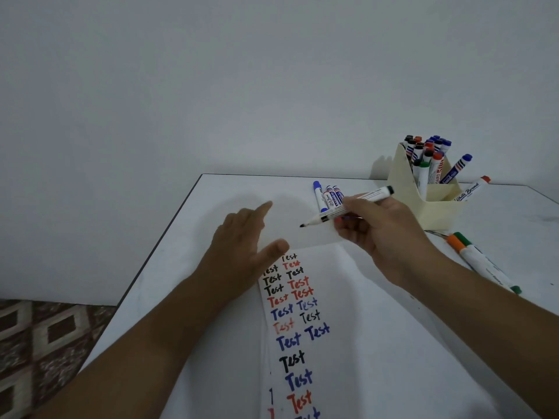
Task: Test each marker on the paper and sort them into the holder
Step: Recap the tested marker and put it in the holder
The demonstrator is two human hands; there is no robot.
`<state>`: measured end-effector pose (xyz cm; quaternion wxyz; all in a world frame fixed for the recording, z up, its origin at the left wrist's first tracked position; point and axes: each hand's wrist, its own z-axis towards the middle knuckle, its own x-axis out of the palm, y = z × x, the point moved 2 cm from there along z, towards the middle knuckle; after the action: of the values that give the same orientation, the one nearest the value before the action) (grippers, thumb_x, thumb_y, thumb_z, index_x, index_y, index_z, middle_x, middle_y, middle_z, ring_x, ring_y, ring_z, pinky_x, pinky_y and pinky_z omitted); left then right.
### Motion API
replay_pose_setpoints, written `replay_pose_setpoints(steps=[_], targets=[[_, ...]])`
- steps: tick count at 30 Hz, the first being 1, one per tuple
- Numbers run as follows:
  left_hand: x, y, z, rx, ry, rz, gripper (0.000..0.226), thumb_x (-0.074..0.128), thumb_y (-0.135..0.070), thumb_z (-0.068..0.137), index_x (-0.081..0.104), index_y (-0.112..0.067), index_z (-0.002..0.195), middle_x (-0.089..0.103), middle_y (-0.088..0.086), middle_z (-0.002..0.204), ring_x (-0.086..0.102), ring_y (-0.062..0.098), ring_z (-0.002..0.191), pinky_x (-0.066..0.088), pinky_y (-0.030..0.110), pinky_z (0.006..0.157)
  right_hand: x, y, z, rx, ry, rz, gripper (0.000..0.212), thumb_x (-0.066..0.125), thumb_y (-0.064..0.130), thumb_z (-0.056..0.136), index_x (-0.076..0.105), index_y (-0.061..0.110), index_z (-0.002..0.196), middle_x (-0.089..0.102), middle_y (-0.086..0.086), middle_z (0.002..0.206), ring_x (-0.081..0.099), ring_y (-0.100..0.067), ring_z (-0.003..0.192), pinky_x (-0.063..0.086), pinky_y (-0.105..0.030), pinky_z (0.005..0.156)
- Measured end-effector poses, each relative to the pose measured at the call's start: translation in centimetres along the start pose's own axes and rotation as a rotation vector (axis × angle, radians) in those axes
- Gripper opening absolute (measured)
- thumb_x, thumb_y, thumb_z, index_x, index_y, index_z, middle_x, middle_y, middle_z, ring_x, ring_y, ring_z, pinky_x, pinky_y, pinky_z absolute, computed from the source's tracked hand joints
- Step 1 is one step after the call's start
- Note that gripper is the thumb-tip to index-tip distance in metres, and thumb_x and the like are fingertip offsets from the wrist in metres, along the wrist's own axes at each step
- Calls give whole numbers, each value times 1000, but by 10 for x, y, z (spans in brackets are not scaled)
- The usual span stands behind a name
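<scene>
Head view, one entry: right hand pinches an uncapped black marker at mid-barrel, tip pointing down-left and hovering just above the paper, apart from it; its cap sits on the rear end. Left hand lies flat with fingers straight and thumb spread, pressing the paper's left edge, holding nothing. Paper runs between the two forearms, already filled with rows of "Test" in black, red and blue. Marker judged light, rigid, smooth plastic, mildly slippery; best held at mid-barrel near the tip end for control, and the soft felt tip wants little pressure. Cream holder stands just beyond the right hand, crowded with upright markers. Blue markers lie beyond the right hand's fingertips; orange and green markers lie to its right. Surface: white table set against a plain pale wall; patterned floor left of the left forearm.
</scene>
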<state>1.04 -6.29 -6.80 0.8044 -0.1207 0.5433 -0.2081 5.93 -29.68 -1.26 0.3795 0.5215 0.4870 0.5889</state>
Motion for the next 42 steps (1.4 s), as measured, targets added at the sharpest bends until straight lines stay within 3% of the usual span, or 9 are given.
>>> replay_pose_setpoints(steps=[4,7,14,16,18,22,25,29,42], targets=[[18,16,5,-115,296,288,116,-4,-96,69,-1,-23,159,2,-2,166,-2,22,153,10,47,123,-13,-2,-9,19,1,14,13,67,14,96,69,2,101,70,-20,97,65,-21,74,60,-27,67],[22,17,5,-162,399,298,111,4,-94,71,-15,-26,157,-25,-4,163,-21,19,151,-2,50,124,-15,-4,-26,52,39,9,9,65,12,95,69,4,95,70,-16,90,66,-18,68,63,-29,69],[19,15,6,-157,390,301,104,9,-91,75,-11,-31,158,-27,-9,162,-16,16,152,-1,49,124,-13,-10,-71,259,241,39,8,42,14,105,46,12,99,73,-29,106,74,-44,82,64,-41,68],[19,15,7,-157,382,304,106,10,-93,73,-9,-33,158,-26,-9,163,-13,20,153,1,50,124,-15,-16,-75,266,271,6,6,49,18,99,45,13,99,72,-31,104,74,-44,78,64,-41,67],[20,17,7,-159,381,311,107,13,-95,73,-8,-34,158,-24,-8,163,-10,22,153,2,50,124,-16,-22,-77,241,283,10,20,58,19,87,47,10,102,73,-31,101,74,-42,76,65,-40,67],[20,17,8,-160,404,355,105,15,-96,73,-7,-37,157,-25,-4,164,-11,22,153,1,50,123,-21,-33,-78,68,304,-142,35,72,4,71,58,3,103,75,-24,95,74,-38,79,63,-36,68],[19,15,8,-167,438,350,102,13,-95,71,-5,-41,157,-28,-2,163,-17,21,152,-2,49,123,-21,-41,-82,-17,333,-278,27,78,7,70,68,-2,94,74,-21,88,75,-36,83,61,-35,69],[19,13,8,-166,459,374,100,12,-93,72,-5,-42,157,-30,-1,162,-18,21,152,-2,50,123,-20,-47,-86,-29,369,-395,18,82,17,70,71,10,82,74,-12,80,75,-34,81,64,-43,76],[17,12,9,-167,478,394,101,10,-93,71,-4,-41,157,-28,1,163,-13,25,153,-1,52,122,-19,-46,-89,-87,407,-524,18,83,29,68,73,19,79,74,-7,80,75,-28,79,64,-42,77]])
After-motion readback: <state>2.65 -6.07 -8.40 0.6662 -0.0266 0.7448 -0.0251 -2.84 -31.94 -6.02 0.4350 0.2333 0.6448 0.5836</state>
